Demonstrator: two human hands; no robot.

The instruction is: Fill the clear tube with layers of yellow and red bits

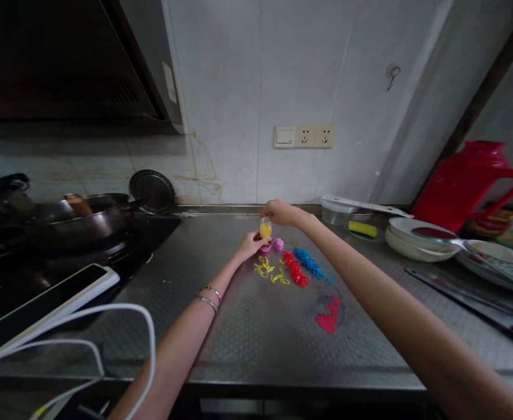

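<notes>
My left hand [249,244] is wrapped round the lower part of a small clear jar [265,227], which stands upright with yellow bands inside and pink at its base. Over the jar's mouth, my right hand [283,212] has its fingers pinched together; whatever is between them is too small to make out. A round pink lid or knob [278,244] sits just right of the jar. In front lie loose yellow bands [264,268], a pile of red bands [295,270] and a pile of blue bands [309,263].
A torn-looking red piece [328,317] lies nearer me on the metal counter [256,338]. At left are a pan [81,219] on the stove and a white cable [149,326]. Bowls [418,248], a yellow sponge [362,228] and a red flask [461,181] stand right.
</notes>
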